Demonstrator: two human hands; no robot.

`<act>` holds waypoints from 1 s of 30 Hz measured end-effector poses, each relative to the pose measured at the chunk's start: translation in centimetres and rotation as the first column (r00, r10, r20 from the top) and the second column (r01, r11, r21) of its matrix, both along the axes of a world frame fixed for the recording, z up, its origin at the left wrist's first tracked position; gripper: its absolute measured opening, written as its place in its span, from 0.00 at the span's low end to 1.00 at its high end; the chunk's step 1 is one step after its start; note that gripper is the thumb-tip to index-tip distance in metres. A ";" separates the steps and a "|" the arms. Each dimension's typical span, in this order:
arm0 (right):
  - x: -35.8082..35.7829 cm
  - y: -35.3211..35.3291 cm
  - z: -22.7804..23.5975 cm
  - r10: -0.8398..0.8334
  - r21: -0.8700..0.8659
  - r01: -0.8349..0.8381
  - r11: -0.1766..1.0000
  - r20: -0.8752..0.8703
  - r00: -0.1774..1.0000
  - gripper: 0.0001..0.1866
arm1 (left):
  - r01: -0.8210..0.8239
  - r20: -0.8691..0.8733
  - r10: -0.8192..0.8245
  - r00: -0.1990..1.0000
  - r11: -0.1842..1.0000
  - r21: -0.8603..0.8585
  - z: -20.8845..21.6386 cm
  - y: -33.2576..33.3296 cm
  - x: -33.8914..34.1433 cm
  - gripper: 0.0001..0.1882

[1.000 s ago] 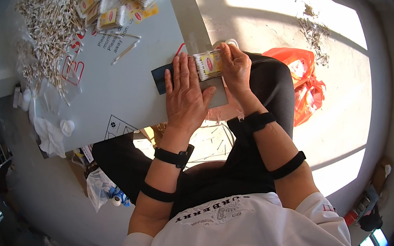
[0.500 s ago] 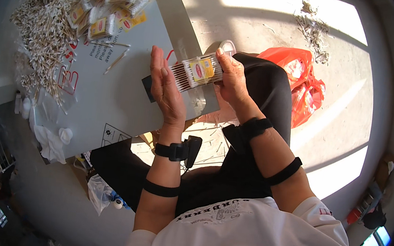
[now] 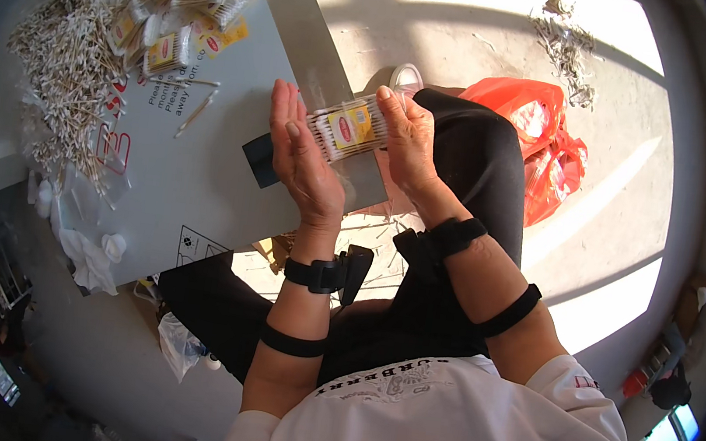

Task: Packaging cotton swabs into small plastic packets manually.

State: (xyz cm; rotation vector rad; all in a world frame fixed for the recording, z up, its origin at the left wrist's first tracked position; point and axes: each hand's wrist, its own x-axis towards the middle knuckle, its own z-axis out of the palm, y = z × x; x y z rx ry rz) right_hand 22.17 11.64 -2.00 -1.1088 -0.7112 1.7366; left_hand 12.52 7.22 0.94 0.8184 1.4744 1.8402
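A clear pack of cotton swabs [image 3: 370, 124] with a yellow label lies between my two hands, over the table's right edge. My right hand [image 3: 409, 144] grips its right end, thumb on top. Flat and upright, my left hand [image 3: 303, 161] has its fingers stretched out and its palm against or very near the swab tips at the left end. Farther left, several filled packs of swabs [image 3: 166, 52] with yellow labels are heaped. Beside them spreads a big pile of loose cotton swabs [image 3: 67, 71].
The grey table [image 3: 211, 159] carries a few stray swabs [image 3: 196, 113] and a dark flat piece [image 3: 260, 161] by my left hand. Crumpled white plastic [image 3: 89, 254] hangs at its near left corner. A red plastic bag [image 3: 518, 100] stands on the floor beyond my knee; scraps [image 3: 563, 52] lie farther off.
Swab ends that stuck out of the pack's left end now sit mostly inside it, and my hands are closer together. The view has shifted slightly.
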 end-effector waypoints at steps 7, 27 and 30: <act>0.3 0.1 -0.4 0.053 0.039 -0.054 0.998 0.026 0.998 0.18 | 0.012 0.039 -0.012 0.999 1.000 -0.002 -0.2 0.5 0.5 0.35; 0.2 0.2 -0.3 0.128 0.125 -0.132 0.983 0.042 0.991 0.12 | 0.181 -0.505 -0.239 0.829 0.970 -0.162 -0.5 0.1 0.4 0.31; 0.0 0.0 -0.3 0.111 0.151 -0.124 0.981 0.095 0.989 0.10 | 0.207 -0.513 -0.279 0.812 0.959 -0.195 -0.4 0.1 0.1 0.34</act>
